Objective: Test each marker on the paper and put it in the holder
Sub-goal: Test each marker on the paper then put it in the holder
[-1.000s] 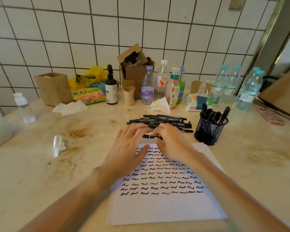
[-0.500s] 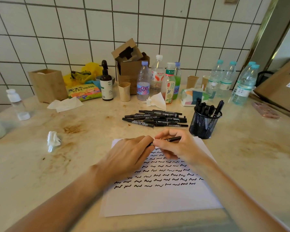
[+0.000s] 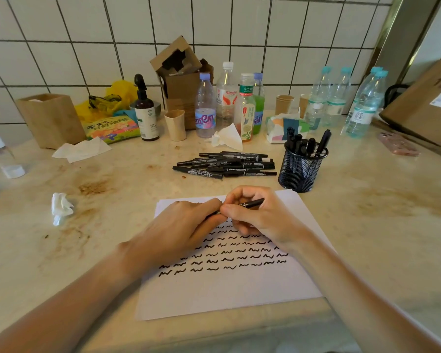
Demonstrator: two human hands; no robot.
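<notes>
Nearest the camera, a white sheet of paper (image 3: 229,289) flat on a stained stone counter (image 3: 382,225), upper half filled with rows of short black squiggles. Above the squiggles, two bare hands meeting over the sheet's far edge: right hand (image 3: 259,216) with curled fingers and thumb pinching a black marker (image 3: 251,203), barrel angled up to the right; left hand (image 3: 186,225) with fingers curled around the marker's other end, tip or cap hidden beneath them. Just beyond the paper, to the right, a black mesh holder (image 3: 299,169) standing upright with several black markers already inside. To the left of the holder, a loose pile of black markers (image 3: 227,165) lying on the counter. A crumpled tissue (image 3: 61,207) off to the left. Farther back, against a white tiled wall (image 3: 87,34): plastic bottles (image 3: 227,98), paper cups (image 3: 175,124), a dark pump bottle (image 3: 145,112), cardboard boxes (image 3: 181,80) and a yellow snack bag (image 3: 112,123).
</notes>
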